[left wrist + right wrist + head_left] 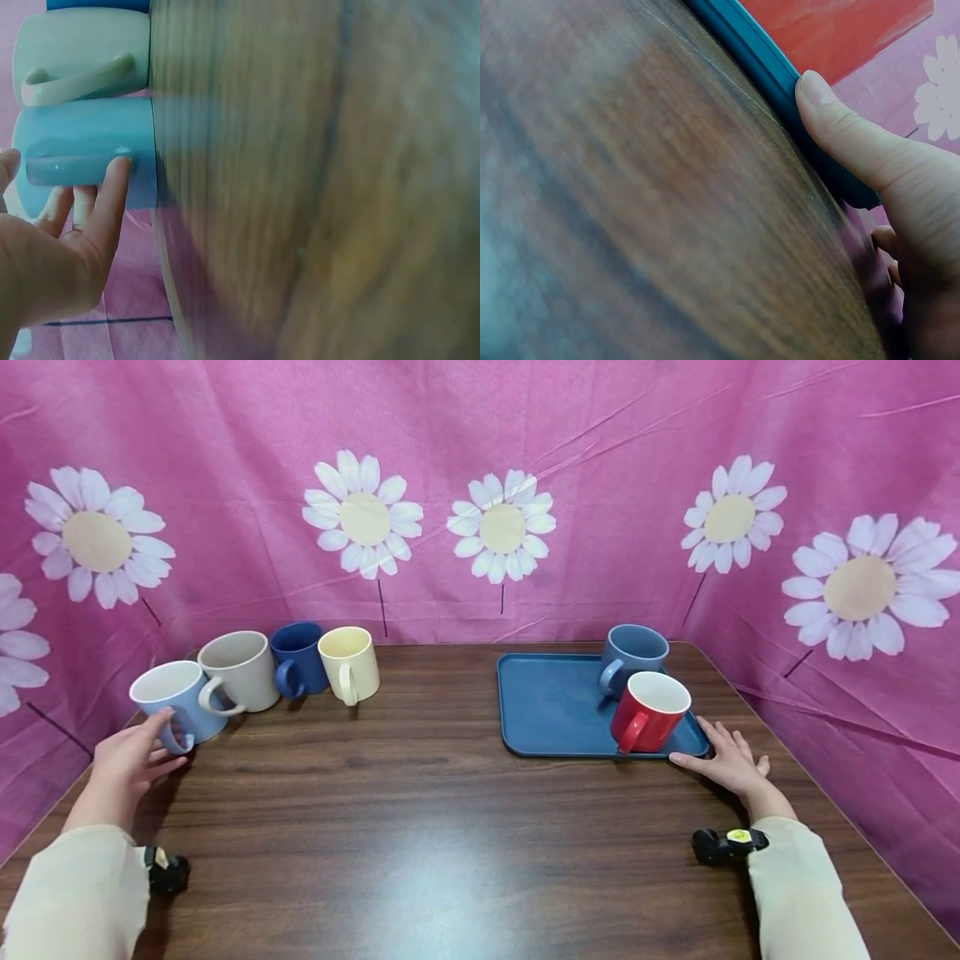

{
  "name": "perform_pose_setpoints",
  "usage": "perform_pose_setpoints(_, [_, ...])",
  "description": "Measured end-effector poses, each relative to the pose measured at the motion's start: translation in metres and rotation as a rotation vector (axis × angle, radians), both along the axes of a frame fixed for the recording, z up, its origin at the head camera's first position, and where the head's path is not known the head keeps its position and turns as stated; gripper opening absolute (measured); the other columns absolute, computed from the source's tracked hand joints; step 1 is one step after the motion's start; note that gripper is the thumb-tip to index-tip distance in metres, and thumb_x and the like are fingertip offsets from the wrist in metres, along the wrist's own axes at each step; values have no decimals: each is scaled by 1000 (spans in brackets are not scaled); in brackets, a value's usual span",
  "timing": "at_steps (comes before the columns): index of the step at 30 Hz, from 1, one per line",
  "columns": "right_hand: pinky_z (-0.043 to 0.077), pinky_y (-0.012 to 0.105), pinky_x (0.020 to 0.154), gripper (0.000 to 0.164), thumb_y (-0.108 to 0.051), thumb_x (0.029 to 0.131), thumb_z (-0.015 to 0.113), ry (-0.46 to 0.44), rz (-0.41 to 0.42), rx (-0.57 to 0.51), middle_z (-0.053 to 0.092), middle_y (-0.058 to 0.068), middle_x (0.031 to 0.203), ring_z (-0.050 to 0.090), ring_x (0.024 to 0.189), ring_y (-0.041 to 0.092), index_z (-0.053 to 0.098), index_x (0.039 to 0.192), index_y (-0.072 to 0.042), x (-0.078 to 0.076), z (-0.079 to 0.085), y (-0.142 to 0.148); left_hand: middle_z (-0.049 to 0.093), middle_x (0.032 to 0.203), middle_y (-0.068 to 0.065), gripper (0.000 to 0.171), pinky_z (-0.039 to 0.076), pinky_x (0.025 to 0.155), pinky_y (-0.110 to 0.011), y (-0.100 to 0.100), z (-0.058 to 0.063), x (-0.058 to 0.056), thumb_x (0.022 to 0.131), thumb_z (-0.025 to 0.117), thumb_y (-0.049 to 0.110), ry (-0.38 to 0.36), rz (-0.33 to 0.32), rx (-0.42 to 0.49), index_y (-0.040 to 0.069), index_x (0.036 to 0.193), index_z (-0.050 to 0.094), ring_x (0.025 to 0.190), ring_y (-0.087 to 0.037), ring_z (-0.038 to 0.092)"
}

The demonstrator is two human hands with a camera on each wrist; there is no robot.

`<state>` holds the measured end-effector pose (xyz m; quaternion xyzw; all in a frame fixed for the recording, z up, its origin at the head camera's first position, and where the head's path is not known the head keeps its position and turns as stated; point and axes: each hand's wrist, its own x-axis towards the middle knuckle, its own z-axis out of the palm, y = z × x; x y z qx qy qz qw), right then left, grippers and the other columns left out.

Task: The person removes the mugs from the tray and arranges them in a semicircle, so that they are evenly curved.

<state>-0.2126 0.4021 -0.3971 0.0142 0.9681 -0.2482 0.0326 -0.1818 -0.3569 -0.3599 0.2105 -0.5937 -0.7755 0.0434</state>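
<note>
In the head view my left hand [127, 760] is at the handle of a light blue mug [202, 710], at the left end of a row. The left wrist view shows the index fingertip [116, 166] at the lower end of that handle, the other fingers extended beside it. My right hand [727, 764] spreads round the near right corner of a blue tray [555, 718]. Its thumb [821, 97] rests on the tray's rim. A red mug [651, 718] stands on the tray by this hand, with a grey-blue mug [637, 650] behind it.
Right of the light blue mug stand a grey mug [251, 668], a dark blue mug [303, 656] and a cream mug [360, 668]. A pink flowered cloth [435, 593] hangs round the wooden table [420, 793] at the back and sides.
</note>
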Motion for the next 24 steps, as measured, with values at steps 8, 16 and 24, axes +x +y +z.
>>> perform_pose_setpoints(8, [-9,72,73,95,-55,74,55,-3,4,1,0,33,133,-10,117,50,6,137,-4,0,-1,1,62,64,0,13,50,51,-32,-9,6,13,82,59,22,71,-87,51,11,77,52,59,-15,61])
perform_pose_setpoints(16, [-9,72,73,95,-55,74,55,-1,0,-5,1,33,133,-10,117,50,6,136,-3,-1,-2,0,63,67,0,25,50,49,-34,-49,-13,7,78,64,18,142,52,36,13,95,46,60,-16,62])
perform_pose_setpoints(24, [-10,72,73,94,-54,75,55,3,2,-10,1,33,133,-11,118,50,5,137,-4,-2,-2,2,64,84,-2,32,49,52,-34,-94,-35,-25,76,67,16,305,81,-25,13,104,53,71,-17,63])
